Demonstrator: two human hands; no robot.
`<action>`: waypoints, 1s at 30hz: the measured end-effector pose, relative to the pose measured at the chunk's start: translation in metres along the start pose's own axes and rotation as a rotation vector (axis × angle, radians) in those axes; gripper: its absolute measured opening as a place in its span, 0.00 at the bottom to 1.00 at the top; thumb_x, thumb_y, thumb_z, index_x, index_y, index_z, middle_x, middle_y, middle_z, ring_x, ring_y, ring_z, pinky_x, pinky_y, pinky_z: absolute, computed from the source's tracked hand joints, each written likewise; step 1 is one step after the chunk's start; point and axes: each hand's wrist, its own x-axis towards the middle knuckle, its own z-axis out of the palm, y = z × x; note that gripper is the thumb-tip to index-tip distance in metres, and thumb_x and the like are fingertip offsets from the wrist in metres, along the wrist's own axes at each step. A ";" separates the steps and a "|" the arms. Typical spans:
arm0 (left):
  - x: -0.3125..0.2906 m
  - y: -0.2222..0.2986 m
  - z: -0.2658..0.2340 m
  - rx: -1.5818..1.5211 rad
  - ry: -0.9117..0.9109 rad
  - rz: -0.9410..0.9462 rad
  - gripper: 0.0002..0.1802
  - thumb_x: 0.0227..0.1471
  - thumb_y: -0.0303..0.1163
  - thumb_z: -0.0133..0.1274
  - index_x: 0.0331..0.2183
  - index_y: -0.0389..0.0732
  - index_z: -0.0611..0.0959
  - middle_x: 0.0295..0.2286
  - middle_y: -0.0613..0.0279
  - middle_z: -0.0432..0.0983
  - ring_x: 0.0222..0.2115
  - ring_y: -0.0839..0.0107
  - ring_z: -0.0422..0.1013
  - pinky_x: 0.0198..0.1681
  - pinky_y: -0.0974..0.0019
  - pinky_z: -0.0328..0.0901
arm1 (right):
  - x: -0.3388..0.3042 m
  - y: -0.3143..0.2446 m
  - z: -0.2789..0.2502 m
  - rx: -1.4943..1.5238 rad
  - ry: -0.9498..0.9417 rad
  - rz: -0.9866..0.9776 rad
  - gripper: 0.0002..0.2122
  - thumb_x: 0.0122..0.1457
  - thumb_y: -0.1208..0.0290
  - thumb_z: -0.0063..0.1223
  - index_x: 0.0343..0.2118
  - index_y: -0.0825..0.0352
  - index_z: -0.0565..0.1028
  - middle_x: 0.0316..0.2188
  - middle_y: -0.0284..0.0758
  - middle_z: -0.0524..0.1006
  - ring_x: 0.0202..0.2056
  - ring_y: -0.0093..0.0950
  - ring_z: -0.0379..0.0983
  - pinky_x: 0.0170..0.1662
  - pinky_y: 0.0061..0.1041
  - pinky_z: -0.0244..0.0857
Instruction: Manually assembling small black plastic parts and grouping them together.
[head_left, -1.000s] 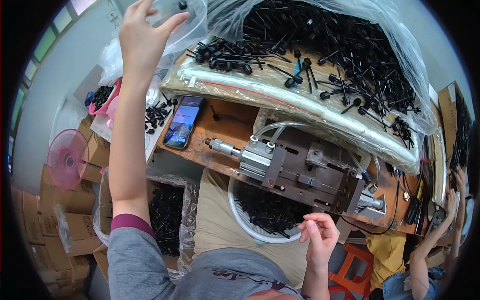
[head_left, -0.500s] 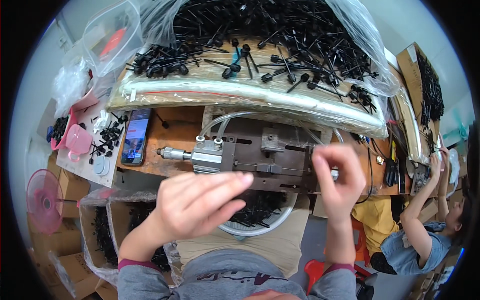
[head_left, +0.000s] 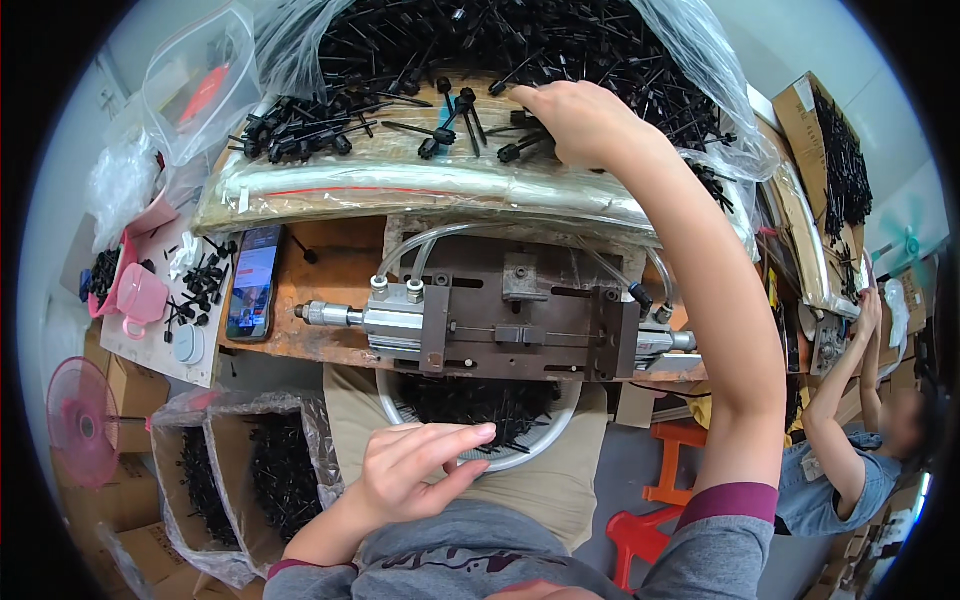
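Heaped along the far edge of the worktop point(head_left: 330, 262): thin black plastic pins point(head_left: 420, 60) with knobbed ends, spilling from a clear bag. Right hand point(head_left: 570, 122) stretched into the pile, fingers curled onto pins. Left hand point(head_left: 415, 468) near the front edge, loosely open, fingertips above a round basin point(head_left: 480, 425) of black pieces below a metal pneumatic press point(head_left: 500, 322).
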 end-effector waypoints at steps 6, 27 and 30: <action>-0.005 -0.003 0.000 -0.003 0.008 -0.019 0.25 0.40 0.20 0.65 0.44 0.36 0.79 0.33 0.55 0.82 0.19 0.75 0.74 0.22 0.74 0.67 | 0.011 -0.016 -0.018 0.039 -0.158 -0.021 0.22 0.45 0.81 0.59 0.48 0.66 0.75 0.41 0.41 0.79 0.45 0.39 0.75 0.47 0.36 0.71; -0.004 -0.004 0.000 -0.030 0.019 -0.031 0.25 0.42 0.23 0.64 0.45 0.34 0.79 0.36 0.51 0.80 0.22 0.71 0.75 0.24 0.72 0.68 | -0.020 0.046 -0.014 1.291 0.472 0.378 0.15 0.52 0.62 0.66 0.35 0.69 0.77 0.24 0.26 0.73 0.25 0.14 0.71 0.31 0.12 0.65; 0.011 -0.002 0.001 0.043 0.062 0.011 0.23 0.41 0.20 0.63 0.44 0.34 0.79 0.35 0.51 0.80 0.24 0.68 0.75 0.26 0.70 0.68 | -0.025 0.057 -0.016 1.518 0.545 0.366 0.10 0.55 0.67 0.64 0.34 0.67 0.76 0.24 0.24 0.71 0.24 0.13 0.69 0.31 0.12 0.65</action>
